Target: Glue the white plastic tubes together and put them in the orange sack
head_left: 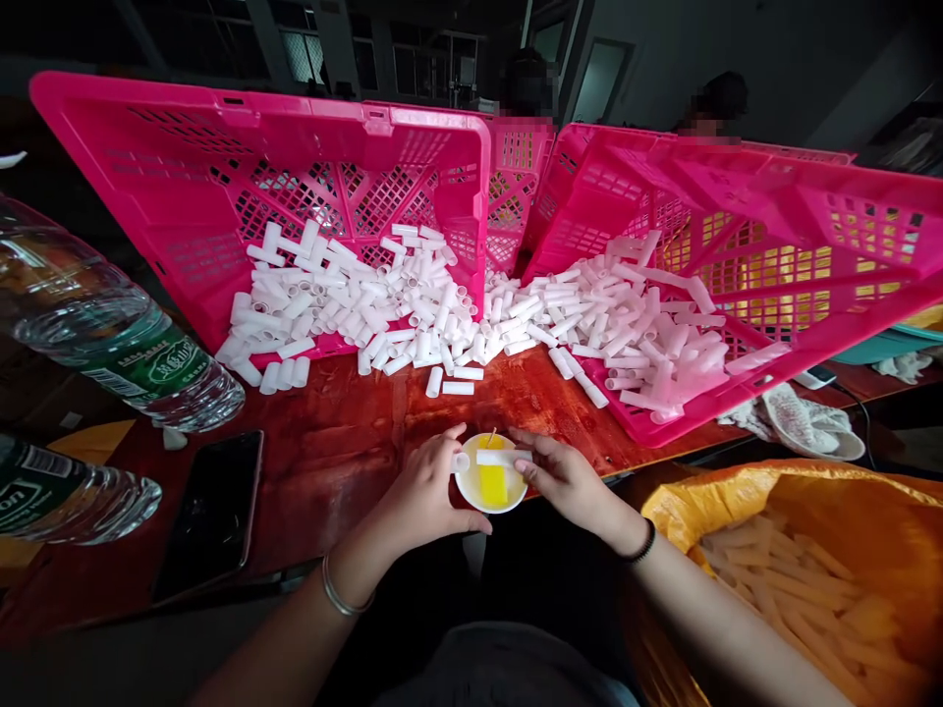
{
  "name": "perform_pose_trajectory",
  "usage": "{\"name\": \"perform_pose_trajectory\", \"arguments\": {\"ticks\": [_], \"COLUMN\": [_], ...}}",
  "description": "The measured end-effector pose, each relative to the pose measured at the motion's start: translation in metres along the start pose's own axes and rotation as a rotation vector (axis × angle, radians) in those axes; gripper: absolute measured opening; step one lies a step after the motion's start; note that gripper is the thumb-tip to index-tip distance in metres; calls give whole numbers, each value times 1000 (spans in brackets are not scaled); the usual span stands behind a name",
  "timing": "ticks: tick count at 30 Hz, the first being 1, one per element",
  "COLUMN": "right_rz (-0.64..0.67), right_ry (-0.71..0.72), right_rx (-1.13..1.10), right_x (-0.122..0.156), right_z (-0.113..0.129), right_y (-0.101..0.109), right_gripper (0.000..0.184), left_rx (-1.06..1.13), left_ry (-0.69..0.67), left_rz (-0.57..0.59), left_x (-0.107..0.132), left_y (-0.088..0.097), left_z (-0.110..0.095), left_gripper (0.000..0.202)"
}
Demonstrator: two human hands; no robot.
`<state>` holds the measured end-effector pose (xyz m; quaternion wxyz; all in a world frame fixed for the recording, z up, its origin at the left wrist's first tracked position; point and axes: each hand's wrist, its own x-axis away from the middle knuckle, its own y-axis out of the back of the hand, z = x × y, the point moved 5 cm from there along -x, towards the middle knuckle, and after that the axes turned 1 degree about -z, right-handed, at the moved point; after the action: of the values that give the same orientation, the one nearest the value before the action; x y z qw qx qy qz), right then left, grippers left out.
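My left hand [425, 483] is closed around a short white tube [461, 462], pinched at the fingertips over a small white bowl [471, 491] with yellow liquid. My right hand [566, 473] pinches a longer white tube [501, 457], held level across the bowl's rim. The two tube ends nearly meet above the bowl. A thin stick [491, 438] pokes up from the bowl. Behind the bowl, many white tubes [413, 309] spill from two tipped pink crates onto the red-brown table [346, 432].
Left pink crate [184, 167] and right pink crate [773, 216] lean on the table. Two water bottles [118, 334] lie at the left beside a black phone [213, 511]. An orange bag [810, 491] of joined tubes sits at the right. White cloth [803, 422] lies near the right crate.
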<state>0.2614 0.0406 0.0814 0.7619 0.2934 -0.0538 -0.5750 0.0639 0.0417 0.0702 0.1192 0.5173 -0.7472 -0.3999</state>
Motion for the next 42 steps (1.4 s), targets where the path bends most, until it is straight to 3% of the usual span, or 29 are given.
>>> {"name": "perform_pose_trajectory", "arguments": {"ticks": [2,7,10,13,19,25,31,37,39,42], "right_rz": [-4,-49,-38,-45,-107,-70,-93,-58,-41,-25], "right_ry": [13,266,197,114,322,78,350,97,148,358], "right_rx": [59,157,93,101,277,171,331,168,224,394], "right_x": [1,6,6,7,11,11,16,11,12,17], "right_z": [0,8,3,-2,5,-3,6,0,2,6], "right_y": [0,1,1,1,-1,0,-3,-1,-1,-1], "right_gripper": [25,19,21,28,22,32,25,30,25,22], "left_rx": [-12,-42,-37,-18,-2,0,-3,-9,-13,-36], "left_ry": [6,-6,-10,5,26,23,29,18,18,9], "left_rz": [-12,-5,33,52,36,42,49,41,39,46], "left_x": [-5,-7,-8,-9,-9,-8,-9,-8,-8,-7], "left_y": [-3,-4,-4,-4,-4,-6,-6,-6,-6,-7], "left_z": [0,0,-1,-2,-3,-2,-1,-2,-3,-2], "left_gripper": [89,86,93,86,81,82,79,79,81,83]}}
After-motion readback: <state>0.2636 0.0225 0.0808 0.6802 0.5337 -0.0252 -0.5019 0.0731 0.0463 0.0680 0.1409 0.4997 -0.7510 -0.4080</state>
